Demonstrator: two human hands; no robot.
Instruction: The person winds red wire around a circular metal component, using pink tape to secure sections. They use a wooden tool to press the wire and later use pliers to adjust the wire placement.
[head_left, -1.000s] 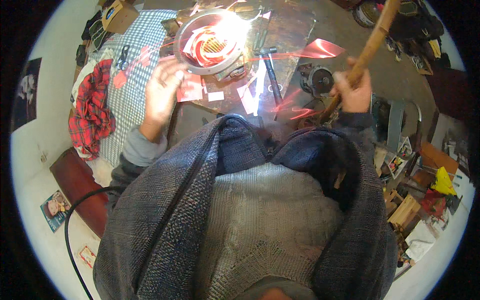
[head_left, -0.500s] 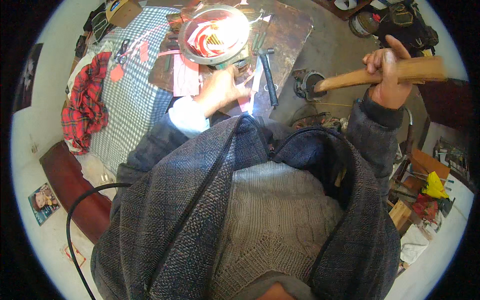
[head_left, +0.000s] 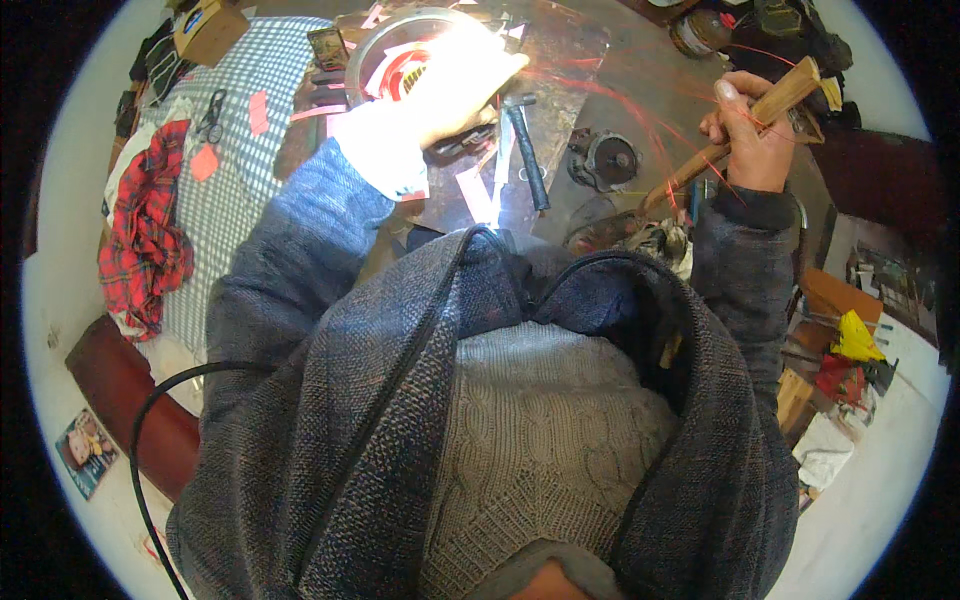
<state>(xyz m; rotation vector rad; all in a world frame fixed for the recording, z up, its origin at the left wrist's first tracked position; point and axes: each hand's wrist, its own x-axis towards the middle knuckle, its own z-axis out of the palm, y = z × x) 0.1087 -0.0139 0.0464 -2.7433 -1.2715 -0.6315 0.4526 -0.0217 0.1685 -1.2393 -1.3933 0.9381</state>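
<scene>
Out to the right, my right hand [head_left: 755,145] is closed around a wooden stick [head_left: 790,92], which slants from upper right down to lower left. Thin red wires [head_left: 650,115] run in loose strands between the workbench and this hand. My left hand [head_left: 445,100] reaches over the near right side of a round metal ring housing [head_left: 358,62] with red wire and paper strips inside. Strong glare washes out this hand, so its fingers are unclear. Below it lies a dark metal object [head_left: 462,146], partly covered. A hammer [head_left: 530,155] with a black handle rests just right of it.
Pale pink paper strips [head_left: 474,195] lie on the dark workbench [head_left: 570,50]. On the left, a checked cloth [head_left: 265,60] carries black-handled scissors [head_left: 212,115] and pink pieces [head_left: 258,112]. A round motor part [head_left: 610,160] sits right of the bench, near a large jar [head_left: 697,35].
My left hand has moved up and right over the ring. The stick in my right hand has tilted more steeply and shifted left. Red wires now stretch across toward the right hand.
</scene>
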